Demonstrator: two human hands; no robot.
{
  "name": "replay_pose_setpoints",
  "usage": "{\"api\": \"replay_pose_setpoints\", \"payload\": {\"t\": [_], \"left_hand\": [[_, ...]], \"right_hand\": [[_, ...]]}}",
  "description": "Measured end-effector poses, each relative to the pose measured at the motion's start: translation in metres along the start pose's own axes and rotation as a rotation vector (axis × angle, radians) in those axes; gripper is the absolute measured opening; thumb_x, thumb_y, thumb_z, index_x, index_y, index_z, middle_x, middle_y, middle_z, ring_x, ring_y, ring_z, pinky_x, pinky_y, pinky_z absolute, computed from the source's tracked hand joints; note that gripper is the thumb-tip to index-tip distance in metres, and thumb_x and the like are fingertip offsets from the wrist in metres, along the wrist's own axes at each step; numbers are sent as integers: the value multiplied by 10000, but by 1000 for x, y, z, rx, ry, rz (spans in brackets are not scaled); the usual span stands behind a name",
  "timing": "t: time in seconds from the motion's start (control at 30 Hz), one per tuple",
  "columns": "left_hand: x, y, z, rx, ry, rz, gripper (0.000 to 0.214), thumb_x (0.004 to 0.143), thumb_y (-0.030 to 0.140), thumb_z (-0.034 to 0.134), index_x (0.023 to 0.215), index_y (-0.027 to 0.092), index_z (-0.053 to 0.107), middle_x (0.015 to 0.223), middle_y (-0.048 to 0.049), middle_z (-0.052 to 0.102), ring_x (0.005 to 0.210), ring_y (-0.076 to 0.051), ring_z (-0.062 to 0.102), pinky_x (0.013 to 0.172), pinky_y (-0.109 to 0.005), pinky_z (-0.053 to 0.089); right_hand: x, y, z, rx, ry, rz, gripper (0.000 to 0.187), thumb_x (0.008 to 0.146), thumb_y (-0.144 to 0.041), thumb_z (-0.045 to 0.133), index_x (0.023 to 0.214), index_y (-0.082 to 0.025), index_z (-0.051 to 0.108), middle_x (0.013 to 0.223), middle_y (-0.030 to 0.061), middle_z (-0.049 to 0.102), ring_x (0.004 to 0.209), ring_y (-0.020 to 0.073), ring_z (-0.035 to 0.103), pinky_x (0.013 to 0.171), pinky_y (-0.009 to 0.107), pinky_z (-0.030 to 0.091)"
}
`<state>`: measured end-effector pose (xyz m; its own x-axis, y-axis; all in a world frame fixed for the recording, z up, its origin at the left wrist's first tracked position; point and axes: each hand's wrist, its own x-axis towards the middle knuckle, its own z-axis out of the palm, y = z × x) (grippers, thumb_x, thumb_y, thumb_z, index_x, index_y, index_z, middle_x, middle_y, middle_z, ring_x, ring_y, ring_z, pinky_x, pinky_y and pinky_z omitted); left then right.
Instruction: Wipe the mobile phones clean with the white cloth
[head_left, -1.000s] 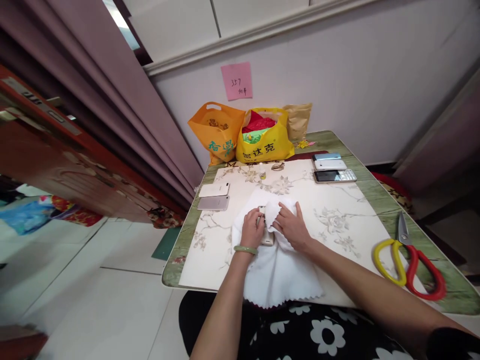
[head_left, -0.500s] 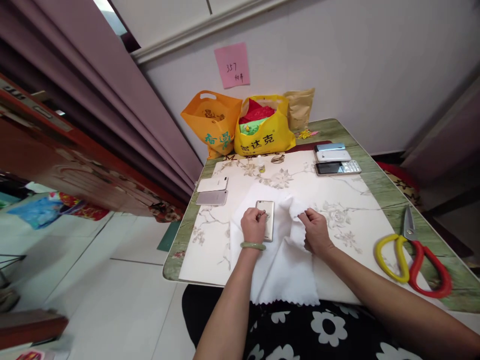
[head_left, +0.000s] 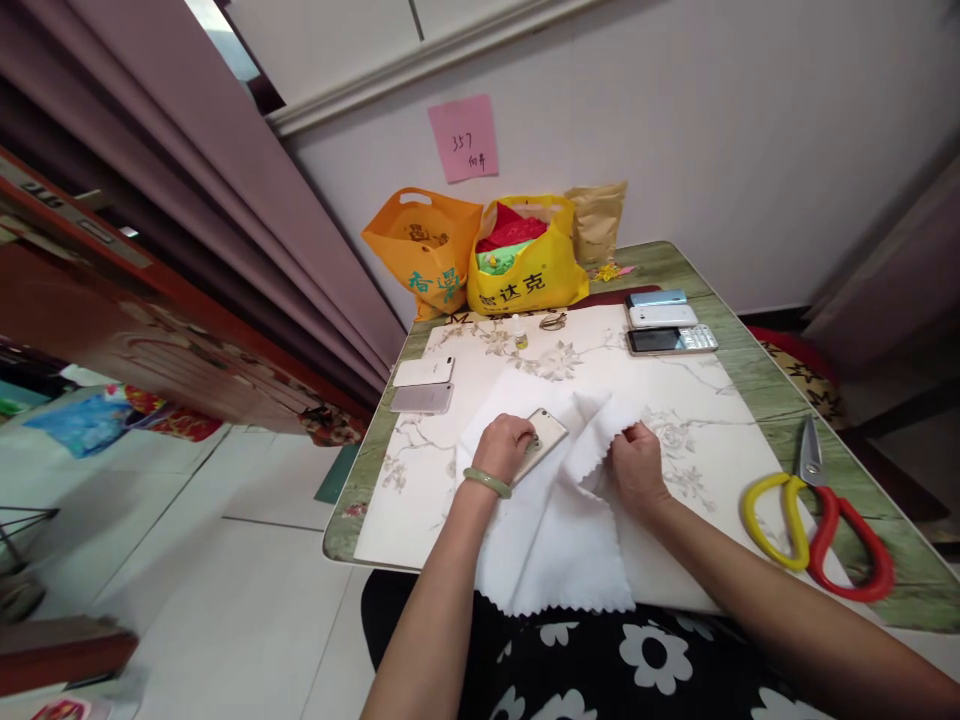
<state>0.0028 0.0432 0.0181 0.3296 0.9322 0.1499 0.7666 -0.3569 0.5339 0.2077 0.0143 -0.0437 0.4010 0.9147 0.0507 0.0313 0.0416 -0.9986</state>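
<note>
My left hand [head_left: 502, 448], with a green bangle on its wrist, is closed at the back of a gold smartphone [head_left: 549, 436]. Its fingers pinch what looks like a small ring fitting there, though they partly hide it. The phone lies slanted over a white cloth [head_left: 551, 565] with zigzag edges, its camera end pointing up and right. Bunched near its upper right edge, the cloth is pinched in my right hand [head_left: 640, 465]. The lower part of the cloth hangs over the table's front edge onto my lap.
Two phones [head_left: 422, 385] lie at the left, several more [head_left: 671, 340] at the back right. Large scissors [head_left: 808, 465] with yellow and red handles rest at right. Behind stand an orange bag [head_left: 431, 265], a yellow bag [head_left: 525, 285] and a small bottle [head_left: 520, 330].
The gold phone has turned clockwise from nearly upright in view to slanted, with my left hand on it. My right hand has moved slightly right, drawing the cloth's pinched edge along.
</note>
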Motion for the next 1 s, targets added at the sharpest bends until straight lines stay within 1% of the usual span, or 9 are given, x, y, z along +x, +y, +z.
{"api": "replay_pose_setpoints", "payload": {"t": [0.07, 0.17, 0.23, 0.33, 0.43, 0.57, 0.67, 0.87, 1.0], "left_hand": [[-7, 3, 13, -10, 152, -65, 166, 789, 100, 589, 752, 241, 668, 844, -41, 669, 891, -215, 598, 833, -368, 485], [-17, 9, 32, -28, 357, -166, 124, 827, 137, 566, 770, 223, 635, 867, -54, 609, 860, -206, 585, 799, -353, 486], [-22, 11, 39, -28, 375, -186, 151, 845, 118, 519, 763, 215, 601, 833, -47, 576, 806, -192, 577, 751, -332, 481], [-23, 9, 41, -47, 372, -177, 163, 833, 91, 509, 747, 217, 566, 804, -36, 562, 794, -186, 572, 736, -317, 472], [-21, 5, 38, -113, 364, -175, 147, 818, 100, 535, 735, 218, 561, 772, -22, 562, 763, -172, 574, 708, -298, 468], [-20, 4, 32, -128, 341, -166, 110, 791, 124, 579, 727, 212, 560, 766, -21, 557, 700, -156, 556, 669, -287, 458], [-20, 5, 30, -122, 319, -148, 112, 810, 157, 587, 722, 218, 555, 759, -19, 555, 719, -162, 553, 684, -292, 450], [-18, 2, 32, -110, 306, -170, 202, 890, 230, 545, 690, 222, 516, 716, -8, 534, 730, -171, 533, 697, -301, 423], [-18, 1, 33, -85, 296, -153, 211, 897, 185, 516, 690, 222, 497, 731, -8, 522, 742, -171, 522, 694, -295, 414]], "right_hand": [[1, -9, 1, -191, -35, -136, 117, 709, -228, 482, 780, -184, 564, 727, 14, 615, 678, 173, 557, 626, 282, 461], [4, -24, 4, -577, -167, -475, 121, 742, -187, 480, 774, -187, 597, 839, 68, 617, 821, 213, 568, 736, 311, 464], [5, -31, 10, -788, -324, -662, 149, 781, -152, 473, 774, -185, 618, 888, 91, 623, 893, 225, 565, 815, 322, 450], [6, -32, 20, -975, -614, -831, 195, 836, -110, 466, 839, -177, 649, 963, 98, 653, 1071, 228, 551, 984, 344, 382], [12, -31, 31, -1068, -797, -885, 208, 882, -133, 463, 945, -177, 655, 1091, 99, 657, 1278, 215, 448, 1135, 400, 215], [29, -35, 45, -1110, -876, -854, 254, 933, -198, 422, 1072, -165, 631, 1220, 123, 620, 1334, 212, 405, 1160, 496, 126], [30, -34, 45, -1136, -870, -869, 291, 950, -201, 384, 1086, -148, 636, 1242, 140, 610, 1378, 220, 352, 1163, 522, 108], [5, -21, 17, -1110, -796, -946, 243, 909, -210, 469, 1042, -167, 667, 1260, 116, 605, 1400, 244, 327, 1180, 530, 8], [13, -25, 31, -1120, -816, -911, 255, 912, -196, 446, 1037, -163, 665, 1296, 126, 584, 1399, 238, 326, 1165, 561, -11]]}}
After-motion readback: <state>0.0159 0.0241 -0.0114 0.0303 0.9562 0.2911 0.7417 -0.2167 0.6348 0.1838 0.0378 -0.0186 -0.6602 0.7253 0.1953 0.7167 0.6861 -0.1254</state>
